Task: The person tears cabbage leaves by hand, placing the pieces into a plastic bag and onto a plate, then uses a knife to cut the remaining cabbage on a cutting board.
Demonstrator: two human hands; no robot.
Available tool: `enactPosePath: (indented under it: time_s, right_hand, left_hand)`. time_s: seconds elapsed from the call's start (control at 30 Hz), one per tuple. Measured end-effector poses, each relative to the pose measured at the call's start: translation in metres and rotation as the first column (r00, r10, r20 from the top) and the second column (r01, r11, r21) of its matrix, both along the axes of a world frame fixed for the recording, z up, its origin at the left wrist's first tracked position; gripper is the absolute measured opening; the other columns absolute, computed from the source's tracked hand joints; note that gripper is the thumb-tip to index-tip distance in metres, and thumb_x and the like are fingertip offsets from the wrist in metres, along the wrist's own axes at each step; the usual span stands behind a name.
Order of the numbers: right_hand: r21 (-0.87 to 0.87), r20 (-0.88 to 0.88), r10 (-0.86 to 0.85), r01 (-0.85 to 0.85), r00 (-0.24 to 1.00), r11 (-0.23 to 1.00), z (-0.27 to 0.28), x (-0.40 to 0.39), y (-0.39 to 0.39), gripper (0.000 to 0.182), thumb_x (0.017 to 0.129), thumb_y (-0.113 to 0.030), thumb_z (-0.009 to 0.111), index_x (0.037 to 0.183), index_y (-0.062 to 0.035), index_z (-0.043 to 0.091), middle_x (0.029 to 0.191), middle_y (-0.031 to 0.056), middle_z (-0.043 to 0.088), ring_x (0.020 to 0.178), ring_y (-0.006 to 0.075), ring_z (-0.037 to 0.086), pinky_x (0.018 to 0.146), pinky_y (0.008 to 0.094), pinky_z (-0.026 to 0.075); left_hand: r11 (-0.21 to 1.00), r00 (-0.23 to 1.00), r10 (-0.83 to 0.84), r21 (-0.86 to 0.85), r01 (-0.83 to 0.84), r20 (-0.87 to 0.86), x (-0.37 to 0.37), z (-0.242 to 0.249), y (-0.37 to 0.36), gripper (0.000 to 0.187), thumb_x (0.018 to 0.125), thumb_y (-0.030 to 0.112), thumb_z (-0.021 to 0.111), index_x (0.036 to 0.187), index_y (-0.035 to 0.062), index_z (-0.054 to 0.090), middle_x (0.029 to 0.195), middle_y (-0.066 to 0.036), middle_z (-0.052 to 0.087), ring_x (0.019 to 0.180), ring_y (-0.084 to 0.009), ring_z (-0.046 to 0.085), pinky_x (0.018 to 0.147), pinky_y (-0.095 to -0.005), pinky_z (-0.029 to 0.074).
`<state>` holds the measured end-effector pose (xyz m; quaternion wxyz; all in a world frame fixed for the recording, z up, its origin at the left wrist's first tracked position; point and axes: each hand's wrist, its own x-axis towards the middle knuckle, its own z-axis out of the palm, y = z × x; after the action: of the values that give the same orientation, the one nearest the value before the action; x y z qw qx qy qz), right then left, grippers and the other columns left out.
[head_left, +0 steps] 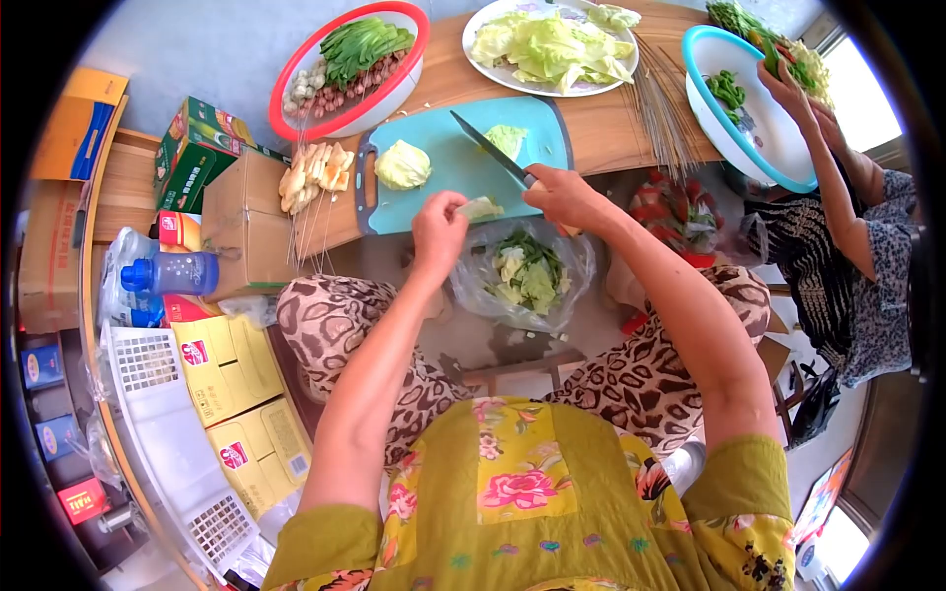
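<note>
My right hand (560, 197) is wrapped round the handle of a knife (493, 148), whose blade points up and left over the blue cutting board (443, 138). My left hand (439, 229) pinches a pale green cabbage piece (480, 208) at the board's near edge. A round cabbage (402, 164) sits on the board's left part, and a cut cabbage piece (506, 140) lies behind the blade. Below the board, a clear plastic bag (576, 264) holds leaves and scraps.
A red-rimmed basin (422, 49) of greens stands back left, beside skewered pieces (313, 177). Behind the board is a plate (473, 44) of cabbage leaves, with bare skewers (662, 108) to its right. Another person's hands (788, 94) are over a blue-rimmed basin (734, 148).
</note>
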<state>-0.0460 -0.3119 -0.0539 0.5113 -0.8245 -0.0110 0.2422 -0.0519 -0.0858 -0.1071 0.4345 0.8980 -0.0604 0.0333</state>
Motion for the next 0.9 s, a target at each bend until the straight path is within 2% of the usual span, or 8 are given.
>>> enactPosePath:
  time_s: [0.03, 0.13, 0.23, 0.3, 0.4, 0.53, 0.73, 0.9]
  right_hand:
    - [-0.013, -0.004, 0.005, -0.005, 1.0, 1.0, 0.002, 0.0, 0.001, 0.04, 0.087, -0.022, 0.055, 0.122, -0.0035, 0.05, 0.062, 0.0074, 0.053, 0.045, 0.016, 0.052, 0.044, 0.0315, 0.044]
    - [0.021, -0.015, -0.047, 0.047, 0.999, 0.999, 0.022, -0.005, -0.002, 0.044, 0.086, -0.022, 0.055, 0.125, -0.0031, 0.049, 0.061, 0.0067, 0.052, 0.044, 0.0154, 0.052, 0.043, 0.0304, 0.043]
    - [0.091, 0.037, -0.153, 0.149, 0.988, 0.985, 0.047, -0.009, -0.011, 0.048, 0.086, -0.022, 0.055, 0.129, -0.002, 0.047, 0.061, 0.0059, 0.052, 0.044, 0.0144, 0.051, 0.043, 0.0289, 0.041]
    - [0.119, 0.063, -0.188, 0.179, 0.98, 0.977, 0.049, -0.008, -0.021, 0.05, 0.087, -0.023, 0.055, 0.131, -0.001, 0.046, 0.061, 0.005, 0.052, 0.043, 0.0129, 0.05, 0.043, 0.0275, 0.04]
    - [0.125, 0.124, -0.252, 0.236, 0.96, 0.964, 0.052, -0.005, -0.034, 0.049, 0.087, -0.022, 0.055, 0.13, -0.0009, 0.046, 0.061, 0.0038, 0.051, 0.043, 0.0114, 0.049, 0.043, 0.0262, 0.04]
    - [0.134, 0.121, -0.272, 0.255, 0.955, 0.957, 0.056, -0.005, -0.04, 0.049, 0.087, -0.021, 0.056, 0.13, -0.0001, 0.046, 0.062, 0.004, 0.051, 0.044, 0.0115, 0.05, 0.043, 0.0262, 0.04]
    - [0.155, 0.133, -0.293, 0.272, 0.947, 0.95, 0.067, -0.005, -0.046, 0.047, 0.087, -0.022, 0.057, 0.128, 0.0004, 0.048, 0.064, 0.0046, 0.052, 0.044, 0.0117, 0.05, 0.044, 0.0268, 0.04]
    - [0.186, 0.184, -0.305, 0.272, 0.934, 0.944, 0.079, -0.004, -0.049, 0.046, 0.087, -0.022, 0.057, 0.126, 0.0012, 0.049, 0.063, 0.0035, 0.052, 0.044, 0.0114, 0.05, 0.044, 0.0265, 0.039]
  left_hand:
    - [1.0, 1.0, -0.003, 0.006, 0.003, 0.005, 0.002, 0.002, 0.003, 0.016, 0.074, 0.001, 0.057, 0.089, 0.0029, 0.063, 0.08, -0.008, 0.061, 0.072, -0.0222, 0.06, 0.066, -0.0326, 0.049]
    - [0.878, 0.946, 0.174, -0.392, -0.274, -0.273, 0.017, 0.009, 0.005, 0.013, 0.078, 0.007, 0.063, 0.09, 0.0004, 0.064, 0.077, -0.003, 0.064, 0.07, -0.0089, 0.059, 0.065, -0.025, 0.049]
    - [0.855, 0.963, 0.256, -0.445, -0.265, -0.083, 0.044, 0.003, -0.003, 0.013, 0.078, 0.005, 0.063, 0.09, 0.0001, 0.063, 0.077, -0.002, 0.064, 0.069, -0.009, 0.059, 0.065, -0.0249, 0.049]
    - [0.881, 0.967, 0.25, -0.404, -0.246, -0.042, 0.061, 0.002, -0.018, 0.014, 0.077, 0.002, 0.062, 0.091, 0.0013, 0.063, 0.08, -0.004, 0.064, 0.07, -0.0124, 0.06, 0.065, -0.027, 0.049]
    - [0.999, 0.952, 0.044, -0.041, -0.033, 0.304, 0.079, -0.013, -0.041, 0.023, 0.074, 0.002, 0.064, 0.097, 0.004, 0.063, 0.09, -0.011, 0.06, 0.081, -0.0249, 0.06, 0.073, -0.0354, 0.048]
    - [0.988, 0.987, -0.072, 0.144, 0.051, 0.143, 0.081, -0.023, -0.062, 0.023, 0.075, 0.007, 0.066, 0.098, 0.0051, 0.063, 0.096, -0.012, 0.059, 0.091, -0.0268, 0.057, 0.08, -0.0374, 0.046]
    - [0.881, 0.953, 0.142, 0.404, -0.245, 0.269, 0.101, -0.031, -0.069, 0.033, 0.071, 0.022, 0.073, 0.101, 0.0096, 0.065, 0.098, -0.015, 0.06, 0.101, -0.0276, 0.054, 0.085, -0.0391, 0.043]
    - [0.891, 1.0, -0.008, 0.454, 0.013, -0.014, 0.104, -0.025, -0.082, 0.033, 0.071, 0.02, 0.072, 0.099, 0.007, 0.061, 0.095, -0.012, 0.062, 0.09, -0.031, 0.059, 0.081, -0.0415, 0.046]
